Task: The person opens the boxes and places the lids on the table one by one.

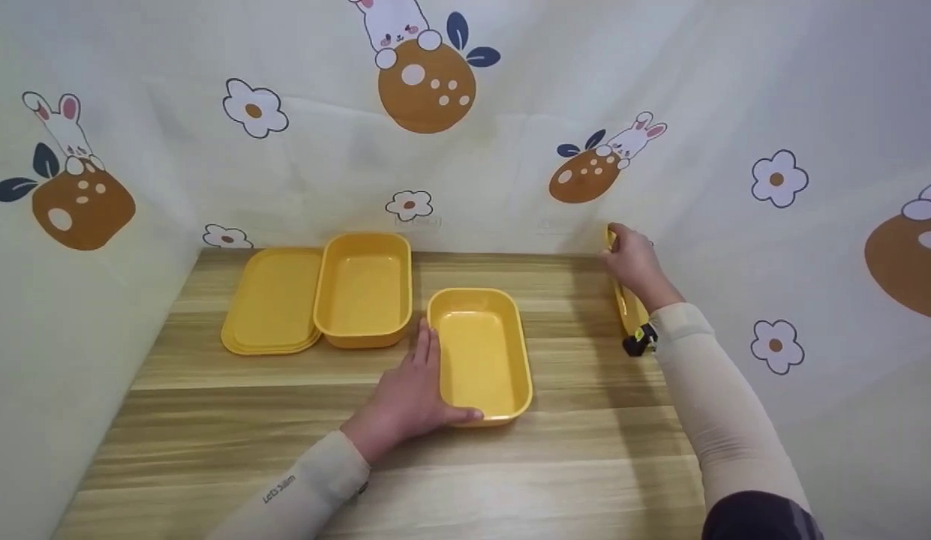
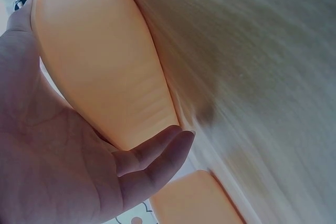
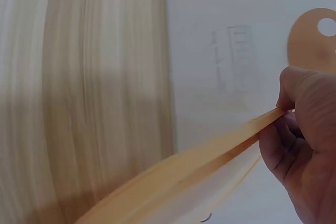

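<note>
In the head view, a yellow rectangular box (image 1: 484, 356) without a cover sits at the middle of the wooden table. My left hand (image 1: 409, 397) rests against its near left corner, the fingers stretched along the left wall and the thumb at the near rim. The left wrist view shows the fingers lying against the outer wall of this box (image 2: 105, 61). At the far right, my right hand (image 1: 636, 262) pinches the edge of a yellow lid (image 1: 632, 311), which stands tilted up on its side. The right wrist view shows the lid's edge (image 3: 178, 174) between thumb and fingers.
A second open yellow box (image 1: 364, 292) stands at the back left, and another yellow lid (image 1: 274, 300) lies flat beside it. Patterned cloth (image 1: 495, 165) with rabbits and flowers walls in the wooden table (image 1: 270, 420) at the back and sides.
</note>
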A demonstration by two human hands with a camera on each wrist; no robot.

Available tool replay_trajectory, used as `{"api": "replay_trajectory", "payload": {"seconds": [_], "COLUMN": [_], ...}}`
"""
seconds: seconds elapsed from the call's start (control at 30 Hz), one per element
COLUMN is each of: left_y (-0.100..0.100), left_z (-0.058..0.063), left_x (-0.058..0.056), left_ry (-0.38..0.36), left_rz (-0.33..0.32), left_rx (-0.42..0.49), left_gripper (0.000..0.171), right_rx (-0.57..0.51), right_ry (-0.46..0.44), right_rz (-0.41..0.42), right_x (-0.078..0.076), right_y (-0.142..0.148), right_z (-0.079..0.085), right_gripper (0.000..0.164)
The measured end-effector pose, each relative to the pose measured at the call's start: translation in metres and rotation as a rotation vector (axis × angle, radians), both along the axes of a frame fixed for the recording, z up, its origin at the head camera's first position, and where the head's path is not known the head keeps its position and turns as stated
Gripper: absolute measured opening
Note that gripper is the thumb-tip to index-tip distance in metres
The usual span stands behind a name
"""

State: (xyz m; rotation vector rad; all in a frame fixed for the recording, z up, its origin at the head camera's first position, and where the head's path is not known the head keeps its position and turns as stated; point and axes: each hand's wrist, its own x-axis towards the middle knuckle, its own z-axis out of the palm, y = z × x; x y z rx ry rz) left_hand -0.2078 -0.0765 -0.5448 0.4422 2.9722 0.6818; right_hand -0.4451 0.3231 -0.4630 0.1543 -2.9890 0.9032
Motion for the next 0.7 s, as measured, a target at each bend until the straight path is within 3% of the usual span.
{"api": "replay_trajectory", "payload": {"seconds": [0.27, 0.7], "left_y": [0.000, -0.001], "left_z": [0.001, 0.003], "left_x": [0.001, 0.001], "left_ry": [-0.014, -0.034], "left_rz": [0.006, 0.009], "left_rx": [0.041, 0.024], "left_gripper": [0.155, 0.156], "right_rx": [0.078, 0.118], "right_ry": [0.107, 0.031], "right_rz": [0.009, -0.046], "right_x": [-0.011, -0.019], "right_y": [-0.012, -0.032], "right_z": [-0.024, -0.046], "right_gripper": [0.061, 0.041]}}
